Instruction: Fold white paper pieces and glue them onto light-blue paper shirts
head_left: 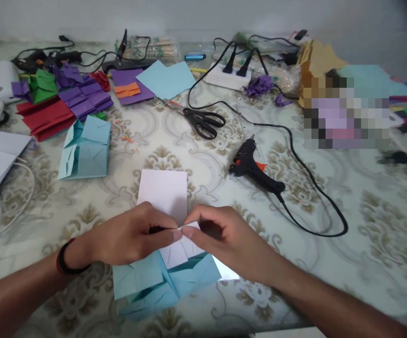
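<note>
Between my two hands is a small folded piece of white paper (175, 252), with crease lines on its lower part. My left hand (131, 234) pinches its top edge between thumb and finger. Right beside that, my right hand (226, 237) pinches the same edge, the two thumb tips almost touching. Folded light-blue paper pieces (138, 279) lie under and in front of the hands, partly covered by the white one. A flat white paper sheet (163, 190) rests just beyond my fingers, its lower end hidden behind them.
A black glue gun (256, 166) lies right of centre, its cord looping rightward. Black-handled scissors (203, 121) sit farther back. Another folded light-blue piece (86, 148) stands left, near folded red paper (45, 117). A white power strip (227, 76) lies at the back.
</note>
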Action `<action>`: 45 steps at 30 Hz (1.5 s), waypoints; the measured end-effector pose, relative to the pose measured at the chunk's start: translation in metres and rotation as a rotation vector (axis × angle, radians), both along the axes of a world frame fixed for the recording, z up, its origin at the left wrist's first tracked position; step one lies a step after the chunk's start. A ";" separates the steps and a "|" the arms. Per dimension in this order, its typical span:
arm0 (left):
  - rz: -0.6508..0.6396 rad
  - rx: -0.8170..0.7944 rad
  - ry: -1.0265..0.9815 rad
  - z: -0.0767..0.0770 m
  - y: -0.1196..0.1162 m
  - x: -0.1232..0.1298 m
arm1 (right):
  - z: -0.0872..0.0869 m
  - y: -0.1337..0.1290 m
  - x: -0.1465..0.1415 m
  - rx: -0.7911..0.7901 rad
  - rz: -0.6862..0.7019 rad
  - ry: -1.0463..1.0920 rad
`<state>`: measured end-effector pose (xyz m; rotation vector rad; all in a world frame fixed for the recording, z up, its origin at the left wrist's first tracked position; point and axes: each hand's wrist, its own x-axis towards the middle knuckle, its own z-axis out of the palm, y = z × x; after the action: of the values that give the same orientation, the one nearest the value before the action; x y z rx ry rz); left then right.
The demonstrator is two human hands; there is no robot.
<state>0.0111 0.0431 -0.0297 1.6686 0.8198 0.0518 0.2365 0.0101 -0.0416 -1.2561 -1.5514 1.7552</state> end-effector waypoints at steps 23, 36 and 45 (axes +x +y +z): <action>0.161 -0.212 -0.034 -0.012 0.004 -0.004 | -0.004 0.006 0.007 -0.027 -0.020 -0.046; 0.133 -0.220 0.013 -0.013 0.006 -0.008 | -0.004 0.007 0.007 0.055 -0.029 -0.055; 0.069 -0.194 -0.023 -0.010 0.008 -0.009 | -0.005 0.006 0.010 0.038 0.087 -0.067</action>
<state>0.0020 0.0508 -0.0393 1.4548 0.8384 0.0379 0.2461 0.0157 -0.0467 -1.2578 -1.6933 1.7445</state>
